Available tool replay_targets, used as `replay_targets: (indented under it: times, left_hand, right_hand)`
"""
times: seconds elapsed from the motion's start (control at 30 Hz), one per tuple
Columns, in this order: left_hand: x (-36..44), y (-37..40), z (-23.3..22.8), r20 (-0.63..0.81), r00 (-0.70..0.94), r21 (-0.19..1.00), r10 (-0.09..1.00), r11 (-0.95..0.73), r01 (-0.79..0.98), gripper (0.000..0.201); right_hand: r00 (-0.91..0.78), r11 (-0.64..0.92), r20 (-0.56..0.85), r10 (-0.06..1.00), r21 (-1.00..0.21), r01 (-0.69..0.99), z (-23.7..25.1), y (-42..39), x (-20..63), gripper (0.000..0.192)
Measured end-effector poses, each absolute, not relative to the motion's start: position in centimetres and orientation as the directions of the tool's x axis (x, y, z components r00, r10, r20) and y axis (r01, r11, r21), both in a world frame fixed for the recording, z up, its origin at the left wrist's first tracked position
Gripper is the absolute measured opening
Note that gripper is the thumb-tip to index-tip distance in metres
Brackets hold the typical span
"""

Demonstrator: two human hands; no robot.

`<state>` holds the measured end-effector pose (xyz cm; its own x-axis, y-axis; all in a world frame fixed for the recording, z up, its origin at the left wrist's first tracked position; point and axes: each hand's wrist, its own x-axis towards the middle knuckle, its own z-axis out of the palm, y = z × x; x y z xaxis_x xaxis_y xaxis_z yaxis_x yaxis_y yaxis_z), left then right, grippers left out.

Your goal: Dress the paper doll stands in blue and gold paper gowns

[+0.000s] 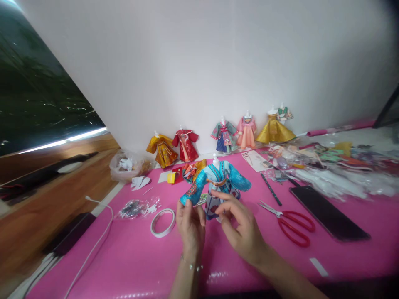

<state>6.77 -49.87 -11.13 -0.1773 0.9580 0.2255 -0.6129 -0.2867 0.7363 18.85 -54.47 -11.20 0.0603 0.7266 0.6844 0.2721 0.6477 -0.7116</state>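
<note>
In front of me stands a small headless doll form in a blue robe (218, 172), with wide patterned sleeves, an orange waistband and a pale skirt with dark red flowers. My left hand (190, 224) pinches the cuff of the sleeve on the left between thumb and fingers. At the front of the skirt, my right hand (238, 222) has its index finger stretched toward the waistband, the other fingers loosely bent and apart. I see nothing held in it. Part of the skirt is hidden behind my right fingers.
On the pink table lie a tape roll (162, 223), red-handled scissors (294, 222), a phone (328, 211) and a dark patterned strip (271, 189). Several dressed doll forms (186, 145) lean along the wall. Plastic packets (346, 170) crowd the right; a bag (126, 166) sits left.
</note>
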Motion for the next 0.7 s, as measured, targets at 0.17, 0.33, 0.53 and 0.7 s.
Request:
replay_targets:
  times: [0.17,0.33,0.53,0.7]
  left_hand:
    - [6.76,-49.48,-10.69,0.33,-0.048,0.74,0.943,-0.29,-0.607,0.028]
    - [6.87,-48.99,-10.7,0.368,-0.031,0.761,0.929,-0.321,-0.563,0.029]
    - [6.74,-48.9,-10.44,0.378,-0.011,0.775,0.926,-0.323,-0.543,0.029]
    - [6.53,-48.94,-10.63,0.369,-0.001,0.783,0.93,-0.311,-0.54,0.029]
  right_hand:
    - [0.024,0.653,0.702,0.712,-0.674,0.346,-11.0,-54.24,18.54,0.025]
    - [0.014,0.632,0.679,0.734,-0.691,0.351,-10.87,-54.11,18.4,0.023]
    - [0.006,0.597,0.633,0.774,-0.733,0.326,-10.72,-54.18,18.11,0.021]
    - [0.01,0.578,0.61,0.792,-0.755,0.31,-10.65,-54.09,17.87,0.021]
